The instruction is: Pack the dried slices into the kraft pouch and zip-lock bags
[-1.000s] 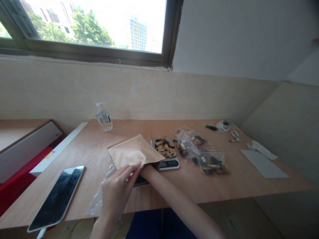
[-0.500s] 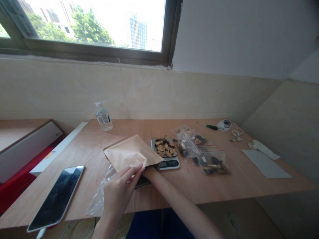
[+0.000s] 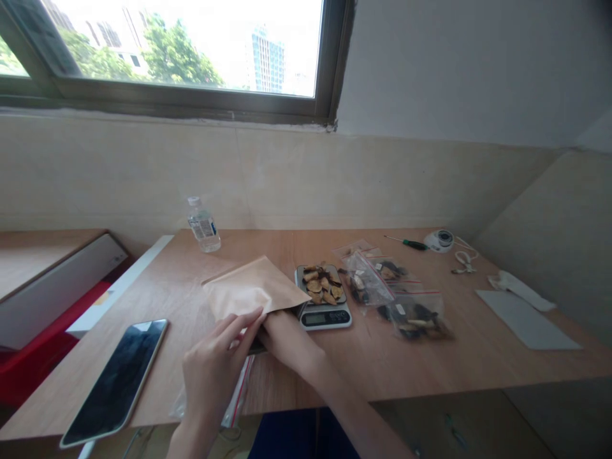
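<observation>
A tan paper pouch (image 3: pixel 248 290) lies on the wooden desk (image 3: pixel 335 357) with its mouth toward me. My left hand (image 3: pixel 213 366) pinches the pouch's near edge. My right hand (image 3: pixel 282 335) reaches into the mouth, its fingers hidden inside. Under my left hand lies a clear zip bag (image 3: pixel 236 398) with a red seal strip. Just right of the pouch stands a small digital scale (image 3: pixel 322 306) with dried brown slices piled on its platform.
Several clear zip bags of dried slices (image 3: pixel 392 293) lie right of the scale. A phone (image 3: pixel 117 379) rests at the near left edge. A small bottle (image 3: pixel 203 224), a green-handled screwdriver (image 3: pixel 406 243), a white round device (image 3: pixel 440 240) and a grey sheet (image 3: pixel 526 319) sit farther off.
My right hand has drawn back a little from the pouch, so more of it shows. The pouch has shifted slightly and the zip bag has slid toward the desk edge.
</observation>
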Demonstrator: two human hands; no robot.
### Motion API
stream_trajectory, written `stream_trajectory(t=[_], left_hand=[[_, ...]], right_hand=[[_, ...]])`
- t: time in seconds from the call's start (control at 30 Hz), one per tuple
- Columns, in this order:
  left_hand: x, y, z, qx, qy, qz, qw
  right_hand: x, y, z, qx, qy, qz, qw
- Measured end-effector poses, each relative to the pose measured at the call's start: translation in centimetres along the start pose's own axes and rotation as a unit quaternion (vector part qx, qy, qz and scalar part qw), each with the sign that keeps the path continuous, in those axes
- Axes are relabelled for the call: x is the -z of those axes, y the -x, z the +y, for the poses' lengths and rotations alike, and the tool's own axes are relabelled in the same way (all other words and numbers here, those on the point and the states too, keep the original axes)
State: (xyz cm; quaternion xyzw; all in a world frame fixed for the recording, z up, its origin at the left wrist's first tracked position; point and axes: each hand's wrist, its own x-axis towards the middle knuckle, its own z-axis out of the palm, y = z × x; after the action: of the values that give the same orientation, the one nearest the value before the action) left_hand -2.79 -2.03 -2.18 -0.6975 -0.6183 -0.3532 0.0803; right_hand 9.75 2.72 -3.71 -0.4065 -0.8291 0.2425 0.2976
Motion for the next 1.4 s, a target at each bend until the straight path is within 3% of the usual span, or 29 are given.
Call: stream_trajectory(t=[0.07, 0.17, 0.33, 0.4, 0.53, 0.63, 0.73, 0.9, 1.03, 1.1, 1.27, 1.4], left_hand=[[0.4, -0.5, -0.1, 0.011, -0.03, 0.013, 0.999], [1.0, -1.9, 0.0, 0.043, -0.067, 0.044, 0.996], [1.5, -7.2, -0.7, 0.096, -0.056, 0.098, 0.989], [1.6, -9.8, -1.5, 0.12, -0.043, 0.119, 0.985], [1.6, -12.4, -2.3, 0.09, 0.004, 0.182, 0.979], [1.2, -11.0, -1.7, 0.069, 0.005, 0.24, 0.968], [0.4, -8.0, -0.9, 0.041, 0.043, 0.243, 0.968], [-1.2, -1.9, -1.9, 0.052, 0.09, 0.136, 0.985], [-3.0, 2.5, -4.2, 0.119, 0.15, -0.017, 0.981], [-3.9, 4.1, -5.2, 0.139, 0.166, -0.073, 0.974], [-5.0, 6.4, -5.7, 0.135, 0.174, -0.106, 0.97], [-5.6, 7.4, -5.7, 0.125, 0.155, -0.107, 0.974]], right_hand=[[1.7, 1.3, -0.7, 0.005, 0.002, 0.012, 1.0], [4.3, 3.8, -1.0, 0.025, -0.029, 0.093, 0.995], [6.0, 5.9, 2.7, -0.024, -0.006, 0.238, 0.971], [5.5, 5.5, 4.8, -0.047, 0.052, 0.233, 0.97], [4.0, 3.6, 7.2, -0.084, 0.189, 0.166, 0.964], [3.0, 1.9, 7.4, -0.112, 0.269, 0.129, 0.948], [2.2, 0.9, 7.3, -0.139, 0.295, 0.103, 0.94], [1.7, 2.0, 7.2, -0.155, 0.271, 0.128, 0.941], [1.1, 4.9, 5.8, -0.127, 0.196, 0.188, 0.954], [0.2, 6.7, 4.6, -0.118, 0.145, 0.185, 0.965], [-2.9, 10.3, 2.0, -0.105, 0.06, 0.083, 0.989], [-4.4, 11.1, 1.0, -0.113, 0.046, 0.081, 0.989]])
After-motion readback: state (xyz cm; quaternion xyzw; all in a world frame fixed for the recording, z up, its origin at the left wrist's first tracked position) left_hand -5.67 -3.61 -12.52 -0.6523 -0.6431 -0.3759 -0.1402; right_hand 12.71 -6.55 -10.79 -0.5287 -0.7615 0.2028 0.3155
